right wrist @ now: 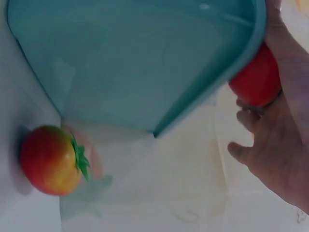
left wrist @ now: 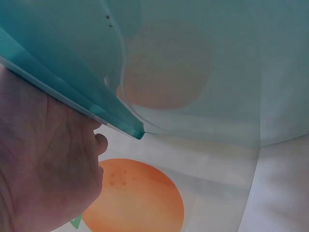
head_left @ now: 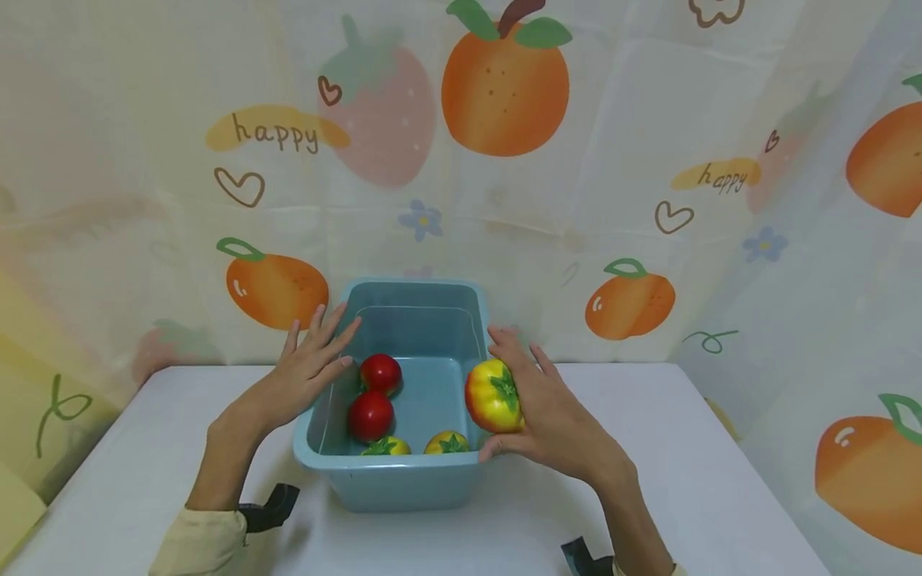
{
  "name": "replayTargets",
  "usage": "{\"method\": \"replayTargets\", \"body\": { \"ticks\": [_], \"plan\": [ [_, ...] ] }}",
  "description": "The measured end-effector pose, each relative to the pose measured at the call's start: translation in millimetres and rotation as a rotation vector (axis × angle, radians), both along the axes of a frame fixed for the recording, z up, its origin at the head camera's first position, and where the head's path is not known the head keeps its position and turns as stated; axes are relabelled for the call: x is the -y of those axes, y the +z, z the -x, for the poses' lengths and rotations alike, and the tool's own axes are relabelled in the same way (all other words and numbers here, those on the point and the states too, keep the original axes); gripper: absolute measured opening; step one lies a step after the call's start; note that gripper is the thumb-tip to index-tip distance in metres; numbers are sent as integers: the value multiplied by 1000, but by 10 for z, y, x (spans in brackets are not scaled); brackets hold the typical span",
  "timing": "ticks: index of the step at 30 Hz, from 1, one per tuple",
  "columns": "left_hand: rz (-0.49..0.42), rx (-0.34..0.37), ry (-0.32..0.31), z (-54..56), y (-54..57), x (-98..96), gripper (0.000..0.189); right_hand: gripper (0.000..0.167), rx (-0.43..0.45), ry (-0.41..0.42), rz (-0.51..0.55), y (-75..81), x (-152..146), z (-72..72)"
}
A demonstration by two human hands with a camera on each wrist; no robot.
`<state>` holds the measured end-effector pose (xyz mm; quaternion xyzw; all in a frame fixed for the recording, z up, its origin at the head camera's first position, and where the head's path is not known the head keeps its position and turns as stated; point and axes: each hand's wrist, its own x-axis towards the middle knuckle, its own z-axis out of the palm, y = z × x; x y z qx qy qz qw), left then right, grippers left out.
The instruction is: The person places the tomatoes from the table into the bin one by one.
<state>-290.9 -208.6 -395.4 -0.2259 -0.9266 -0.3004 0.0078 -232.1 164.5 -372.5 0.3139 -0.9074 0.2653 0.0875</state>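
Note:
At the right rim of a light blue plastic bin (head_left: 403,484), my right hand (head_left: 558,420) holds a toy tomato (head_left: 490,396), yellow and red with a green leafy top. Its thumb lies on the near side and its fingers on the far side. My left hand (head_left: 298,380) rests along the bin's left rim, fingers spread and nothing in them. Inside the bin, a red tomato (head_left: 380,374) sits behind another red tomato (head_left: 370,416). The near wall partly hides a yellow tomato (head_left: 387,446) and a second yellow tomato (head_left: 447,442), both with green tops.
Another red-yellow tomato (right wrist: 48,159) lies on the table beside the bin, seen in the right wrist view. The bin stands on a white table (head_left: 691,480). Behind it hangs a fruit-printed curtain (head_left: 619,120). Black straps (head_left: 270,508) show at both wrists.

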Motion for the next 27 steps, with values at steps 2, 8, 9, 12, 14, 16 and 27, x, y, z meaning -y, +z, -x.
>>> {"method": "replayTargets", "body": {
  "ticks": [2,8,9,12,14,16,27],
  "plan": [
    [-1,0,-1,2,-3,5,67,131,-37,6,-15,-20,70,-9],
    [1,0,-3,12,-9,10,68,129,-98,-5,-72,-41,105,-10],
    [3,0,-3,14,-8,10,68,127,-91,-14,-65,-40,89,-6],
    [6,0,-3,16,-7,14,68,124,-73,-43,-48,-30,22,10],
    [6,-2,-5,19,-3,10,68,122,-66,-64,-37,-16,-30,19],
    [5,-1,-5,20,0,8,68,121,-61,-76,-32,-3,-77,27],
    [5,-2,5,25,-10,7,68,114,-110,-191,-247,-17,-212,65]
  ]
}}
